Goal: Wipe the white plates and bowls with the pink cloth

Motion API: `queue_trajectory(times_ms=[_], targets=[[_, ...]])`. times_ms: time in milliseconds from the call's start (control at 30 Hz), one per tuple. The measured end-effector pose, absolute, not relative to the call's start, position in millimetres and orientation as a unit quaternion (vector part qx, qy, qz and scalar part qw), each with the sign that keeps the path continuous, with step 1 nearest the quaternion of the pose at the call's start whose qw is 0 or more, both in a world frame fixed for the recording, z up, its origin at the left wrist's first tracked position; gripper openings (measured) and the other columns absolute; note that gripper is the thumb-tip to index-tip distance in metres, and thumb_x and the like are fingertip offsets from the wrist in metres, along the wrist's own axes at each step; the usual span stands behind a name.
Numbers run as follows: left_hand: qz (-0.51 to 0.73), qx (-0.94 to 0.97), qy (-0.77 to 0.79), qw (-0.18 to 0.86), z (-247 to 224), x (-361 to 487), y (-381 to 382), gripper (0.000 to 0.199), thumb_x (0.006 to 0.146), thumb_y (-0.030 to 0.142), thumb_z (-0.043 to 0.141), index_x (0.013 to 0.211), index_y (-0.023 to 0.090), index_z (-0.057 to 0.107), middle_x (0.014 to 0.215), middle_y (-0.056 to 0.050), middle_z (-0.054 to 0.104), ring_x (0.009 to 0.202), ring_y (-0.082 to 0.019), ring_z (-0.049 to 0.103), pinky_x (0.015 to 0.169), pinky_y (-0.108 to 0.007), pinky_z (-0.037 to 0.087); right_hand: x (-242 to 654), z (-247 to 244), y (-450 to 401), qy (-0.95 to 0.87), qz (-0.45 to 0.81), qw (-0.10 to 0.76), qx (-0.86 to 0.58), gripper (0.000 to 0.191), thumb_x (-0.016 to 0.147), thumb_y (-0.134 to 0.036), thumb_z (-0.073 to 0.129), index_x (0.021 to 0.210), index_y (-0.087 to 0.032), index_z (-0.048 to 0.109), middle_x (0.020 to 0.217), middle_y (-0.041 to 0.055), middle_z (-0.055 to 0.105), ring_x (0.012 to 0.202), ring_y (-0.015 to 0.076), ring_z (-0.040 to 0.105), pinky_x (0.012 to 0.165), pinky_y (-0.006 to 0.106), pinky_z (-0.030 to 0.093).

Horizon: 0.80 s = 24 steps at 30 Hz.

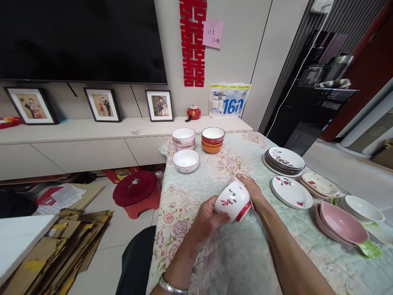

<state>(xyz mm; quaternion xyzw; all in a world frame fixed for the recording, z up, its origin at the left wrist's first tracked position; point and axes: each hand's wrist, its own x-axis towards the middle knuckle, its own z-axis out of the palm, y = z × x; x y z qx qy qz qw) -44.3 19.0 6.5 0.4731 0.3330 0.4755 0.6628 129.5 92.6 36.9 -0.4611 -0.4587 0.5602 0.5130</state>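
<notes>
The left hand grips a bowl with a blossom print and small dark characters I can't read; the right hand, fingers partly hidden, clasps its far side. Right of the bowl, plates sit on the flowered cloth. Well beyond it, a creased bag seems to read "160", a pink note "35", red paper "囍"; the TV is cut off.
</notes>
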Motion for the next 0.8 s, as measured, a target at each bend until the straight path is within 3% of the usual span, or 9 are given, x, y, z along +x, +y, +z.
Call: queue_trajectory(times_ms=[100, 167, 267, 400, 500, 567, 667, 800], targets=[[0.501, 0.442, 0.323, 0.671, 7, -41, 18, 0.043, 0.066, 0.034, 0.080, 0.100, 0.014, 0.062, 0.078, -0.002, 0.065, 0.069, -0.014, 0.053, 0.063, -0.024, 0.039, 128, 47, 86, -0.572, 0.492, 0.472, -0.456, 0.034, 0.083, -0.050, 0.057, 0.076, -0.020, 0.069, 0.066, 0.0002, 0.066, 0.058, 0.0163, 0.055, 0.054, 0.027, 0.041], [0.508, 0.434, 0.328, 0.668, 9, -39, 17, 0.043, 0.065, 0.034, 0.080, 0.098, 0.013, 0.062, 0.079, -0.003, 0.065, 0.069, -0.014, 0.053, 0.063, -0.024, 0.039, 126, 55, 81, -0.664, 0.384, 0.451, -0.456, 0.032, 0.090, -0.043, 0.049, 0.093, -0.021, 0.072, 0.090, 0.0035, 0.071, 0.081, 0.0212, 0.063, 0.072, 0.031, 0.047], [0.516, 0.426, 0.331, 0.665, 14, -36, 15, 0.040, 0.065, 0.034, 0.080, 0.093, 0.013, 0.061, 0.077, -0.002, 0.065, 0.067, -0.014, 0.052, 0.062, -0.024, 0.039, 118, 66, 70, -0.779, 0.198, 0.395, -0.446, 0.032, 0.092, -0.030, 0.043, 0.109, -0.022, 0.069, 0.116, 0.0067, 0.067, 0.110, 0.0251, 0.058, 0.096, 0.038, 0.042], [0.534, 0.442, 0.325, 0.643, 23, -33, 14, 0.032, 0.066, 0.033, 0.078, 0.086, 0.015, 0.062, 0.075, 0.000, 0.064, 0.069, -0.015, 0.053, 0.066, -0.027, 0.041, 95, 74, 48, -0.860, 0.031, 0.306, -0.407, 0.033, 0.086, -0.018, 0.048, 0.114, -0.021, 0.065, 0.120, 0.0099, 0.065, 0.113, 0.0269, 0.055, 0.104, 0.047, 0.035], [0.538, 0.467, 0.351, 0.608, 28, -33, 14, 0.023, 0.065, 0.030, 0.078, 0.072, 0.015, 0.062, 0.071, -0.001, 0.063, 0.074, -0.018, 0.055, 0.069, -0.029, 0.043, 83, 77, 38, -0.893, -0.003, 0.270, -0.361, 0.032, 0.083, -0.012, 0.051, 0.110, -0.021, 0.065, 0.113, 0.0077, 0.067, 0.109, 0.0245, 0.055, 0.110, 0.050, 0.026], [0.534, 0.474, 0.348, 0.608, 28, -32, 14, 0.022, 0.063, 0.029, 0.078, 0.070, 0.015, 0.062, 0.070, -0.001, 0.063, 0.075, -0.019, 0.056, 0.070, -0.029, 0.043, 84, 78, 39, -0.898, 0.014, 0.270, -0.346, 0.029, 0.085, -0.014, 0.051, 0.108, -0.022, 0.065, 0.108, 0.0061, 0.067, 0.105, 0.0232, 0.056, 0.108, 0.048, 0.028], [0.515, 0.475, 0.335, 0.630, 26, -32, 13, 0.025, 0.067, 0.028, 0.076, 0.084, 0.016, 0.064, 0.073, -0.001, 0.063, 0.071, -0.016, 0.054, 0.067, -0.027, 0.043, 100, 79, 52, -0.869, 0.079, 0.316, -0.372, 0.022, 0.090, -0.023, 0.048, 0.101, -0.021, 0.067, 0.102, 0.0066, 0.068, 0.098, 0.0228, 0.057, 0.094, 0.042, 0.039], [0.473, 0.501, 0.361, 0.629, 23, -32, 10, 0.029, 0.069, 0.028, 0.075, 0.090, 0.014, 0.061, 0.073, 0.001, 0.059, 0.064, -0.011, 0.047, 0.060, -0.022, 0.037, 128, 70, 74, -0.783, 0.261, 0.376, -0.421, 0.030, 0.094, -0.036, 0.043, 0.081, -0.019, 0.064, 0.080, 0.0036, 0.063, 0.077, 0.0172, 0.056, 0.072, 0.031, 0.043]])
